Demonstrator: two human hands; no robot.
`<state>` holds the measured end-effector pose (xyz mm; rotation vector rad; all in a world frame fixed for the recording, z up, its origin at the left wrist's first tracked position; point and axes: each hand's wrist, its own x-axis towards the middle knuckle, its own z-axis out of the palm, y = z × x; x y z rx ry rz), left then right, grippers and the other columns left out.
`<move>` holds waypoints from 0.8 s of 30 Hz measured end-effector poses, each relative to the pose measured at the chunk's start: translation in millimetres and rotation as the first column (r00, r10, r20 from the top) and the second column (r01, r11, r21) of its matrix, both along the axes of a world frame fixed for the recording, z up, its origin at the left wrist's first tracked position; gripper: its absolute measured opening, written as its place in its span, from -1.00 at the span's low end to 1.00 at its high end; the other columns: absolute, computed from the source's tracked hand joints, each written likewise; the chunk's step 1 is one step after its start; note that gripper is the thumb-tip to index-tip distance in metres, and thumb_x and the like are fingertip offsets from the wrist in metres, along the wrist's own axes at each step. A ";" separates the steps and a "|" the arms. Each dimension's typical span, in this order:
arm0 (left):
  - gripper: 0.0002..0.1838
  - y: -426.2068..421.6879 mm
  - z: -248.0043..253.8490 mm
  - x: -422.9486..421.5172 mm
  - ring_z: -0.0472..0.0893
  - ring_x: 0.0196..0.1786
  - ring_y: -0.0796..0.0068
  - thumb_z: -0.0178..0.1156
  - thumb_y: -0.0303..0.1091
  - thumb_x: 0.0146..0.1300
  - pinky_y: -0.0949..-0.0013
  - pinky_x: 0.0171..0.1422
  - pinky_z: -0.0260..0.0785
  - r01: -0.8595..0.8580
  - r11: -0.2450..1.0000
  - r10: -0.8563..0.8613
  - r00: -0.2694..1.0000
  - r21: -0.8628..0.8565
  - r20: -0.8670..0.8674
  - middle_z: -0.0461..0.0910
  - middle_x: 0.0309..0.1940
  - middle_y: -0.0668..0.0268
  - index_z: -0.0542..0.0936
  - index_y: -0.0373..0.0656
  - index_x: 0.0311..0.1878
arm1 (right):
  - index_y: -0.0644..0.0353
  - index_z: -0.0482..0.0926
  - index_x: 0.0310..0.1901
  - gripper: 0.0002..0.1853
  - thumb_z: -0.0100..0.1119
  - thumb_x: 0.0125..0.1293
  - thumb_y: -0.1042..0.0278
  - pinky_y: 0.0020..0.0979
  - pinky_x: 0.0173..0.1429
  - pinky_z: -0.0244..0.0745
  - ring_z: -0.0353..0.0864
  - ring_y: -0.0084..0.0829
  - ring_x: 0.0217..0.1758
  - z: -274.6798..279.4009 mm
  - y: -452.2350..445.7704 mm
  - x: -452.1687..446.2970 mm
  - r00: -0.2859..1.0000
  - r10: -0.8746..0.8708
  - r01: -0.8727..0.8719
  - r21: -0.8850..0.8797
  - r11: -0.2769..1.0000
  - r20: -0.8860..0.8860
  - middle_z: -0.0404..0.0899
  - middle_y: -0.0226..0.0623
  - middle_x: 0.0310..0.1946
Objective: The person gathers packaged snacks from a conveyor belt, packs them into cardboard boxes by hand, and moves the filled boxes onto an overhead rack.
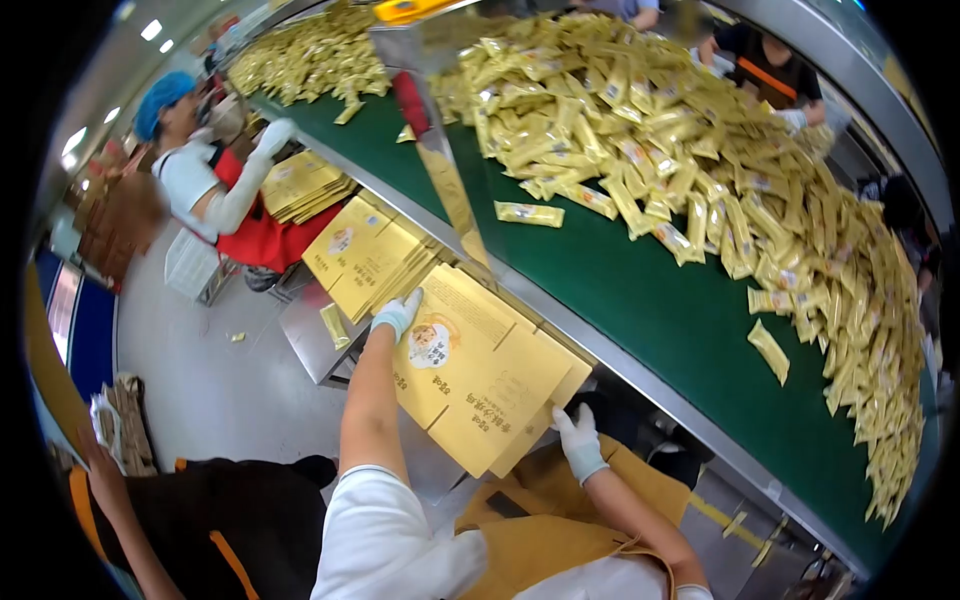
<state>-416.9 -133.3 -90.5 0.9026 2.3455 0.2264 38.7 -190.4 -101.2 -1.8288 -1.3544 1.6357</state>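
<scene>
Between my two gloved hands is a small stack of flattened yellow cardboard boxes (480, 365), printed with a round logo and dark lettering. My left hand (398, 313) grips the stack's upper left edge, fingers on the top sheet. At the lower right corner, my right hand (580, 442) pinches the edge, its thumb nearest the boxes. The sheets are slightly fanned there. Just beyond my left hand, another pile of flattened boxes (362, 255) lies beside the conveyor. A single wrapped packet (335, 326) rests on the metal table (308, 330) to the left.
A green conveyor belt (640, 290) runs diagonally ahead, heaped with yellow wrapped packets (640, 120). A metal divider (445, 170) stands across it. At the left, a co-worker in a red apron (255, 225) is beside more flattened boxes (300, 185). Another person (230, 520) is close at lower left.
</scene>
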 end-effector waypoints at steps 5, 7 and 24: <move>0.10 0.4 19.0 31.9 0.35 0.52 0.00 -0.20 0.61 0.25 0.17 0.60 0.13 0.021 0.994 -0.025 0.999 -0.108 -0.036 0.38 0.42 -0.17 0.42 -0.26 0.45 | 0.49 0.23 0.44 -0.24 0.20 0.46 0.03 -0.34 0.52 0.19 0.33 -0.23 0.47 3.7 -15.5 -20.6 0.831 -0.043 -0.032 -0.126 0.992 -0.555 0.33 0.08 0.42; 0.10 -7.0 29.2 44.4 0.35 0.51 -0.02 -0.19 0.61 0.25 0.17 0.59 0.15 0.035 0.995 -0.040 0.998 -0.094 -0.053 0.37 0.42 -0.19 0.40 -0.26 0.46 | 0.46 0.28 0.42 -0.31 0.18 0.47 0.09 -0.34 0.49 0.22 0.34 -0.28 0.45 41.9 -14.6 -24.7 0.888 -0.046 -0.012 -0.123 0.992 -0.458 0.35 0.00 0.42; 0.10 -14.3 8.3 37.1 0.40 0.48 -0.06 -0.14 0.58 0.26 0.19 0.56 0.18 0.037 0.999 -0.039 0.997 -0.036 -0.065 0.40 0.40 -0.20 0.41 -0.34 0.43 | 0.43 0.52 0.20 -0.37 0.51 0.21 0.20 -0.37 0.16 0.55 0.67 -0.31 0.07 47.2 -22.5 -52.8 0.776 -0.369 0.195 -0.362 0.911 -0.512 0.67 -0.09 0.05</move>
